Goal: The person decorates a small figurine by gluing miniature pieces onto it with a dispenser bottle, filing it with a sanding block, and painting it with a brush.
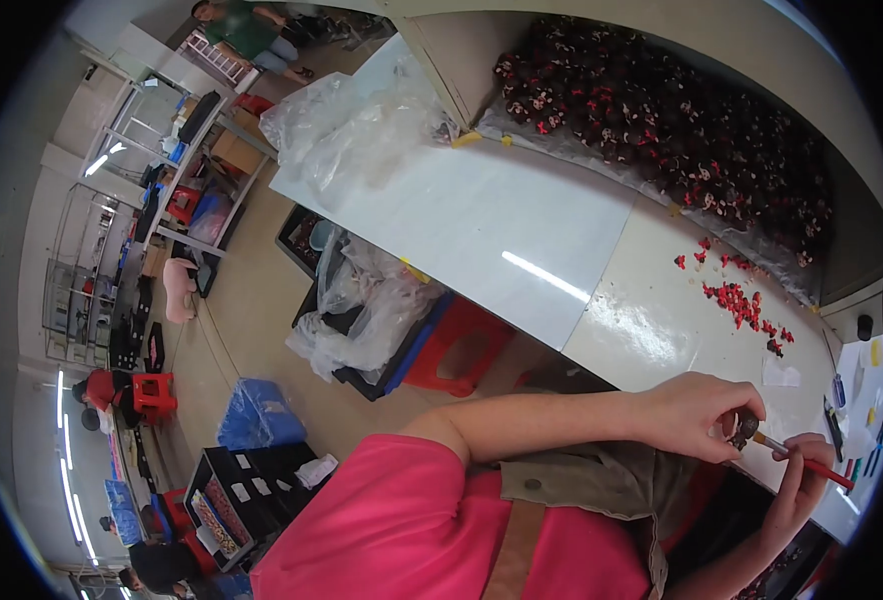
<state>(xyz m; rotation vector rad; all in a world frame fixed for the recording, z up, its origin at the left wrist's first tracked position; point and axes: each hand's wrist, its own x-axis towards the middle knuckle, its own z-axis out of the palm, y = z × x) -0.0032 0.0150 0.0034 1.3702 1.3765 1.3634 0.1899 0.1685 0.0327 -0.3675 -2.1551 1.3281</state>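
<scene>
My left hand (696, 410) pinches a small dark brown, rounded piece (745, 428) with pale bits on it, above the front edge of the white table (631, 330). Its exact kind I cannot make out. In my right hand (801, 485) is a paintbrush with a red handle (829, 473), the fingers closed round it near the metal ferrule. The brush tip meets or nearly meets the dark piece. Just beyond my hands, small red pieces (736, 303) lie scattered on the table top, with a scrap of white paper (781, 373) beside them.
A large heap of dark, red and pale pieces (651, 120) fills a plastic-lined bay behind the table. Clear plastic sheeting (351, 130) covers the table's far left end. Below stand a red stool (456, 345) and a black crate with plastic bags (361, 310). Pens (839, 390) lie at right.
</scene>
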